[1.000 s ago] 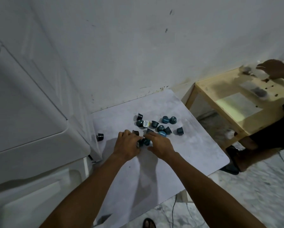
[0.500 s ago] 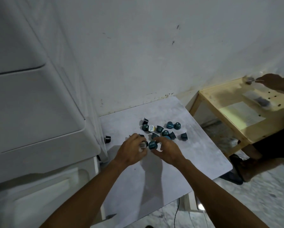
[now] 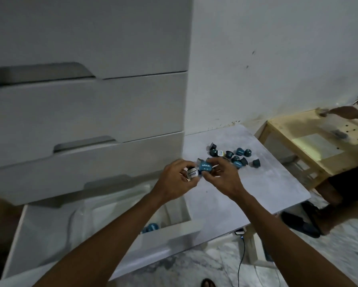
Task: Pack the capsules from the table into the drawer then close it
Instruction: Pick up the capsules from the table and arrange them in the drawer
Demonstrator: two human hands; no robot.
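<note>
My left hand (image 3: pixel 177 179) grips a capsule with a white foil lid (image 3: pixel 192 174), lifted above the table's left edge. My right hand (image 3: pixel 221 176) grips a blue-lidded capsule (image 3: pixel 205 167) right beside it. Several dark teal capsules (image 3: pixel 235 155) lie scattered on the grey table (image 3: pixel 263 187) behind my hands. The bottom drawer (image 3: pixel 169 238) of the white cabinet stands pulled out below my left forearm. A couple of blue capsules (image 3: pixel 151 226) lie inside it, partly hidden by my arm.
The white cabinet (image 3: pixel 87 112) with shut upper drawers fills the left. A wooden side table (image 3: pixel 310 141) stands at the right, where another person's hand (image 3: pixel 347 111) and leg are. A cable (image 3: pixel 239 264) hangs under the grey table.
Both hands have lifted off the table with capsules in them and come left toward the cabinet. My view swung left and down, bringing the open bottom drawer into sight.
</note>
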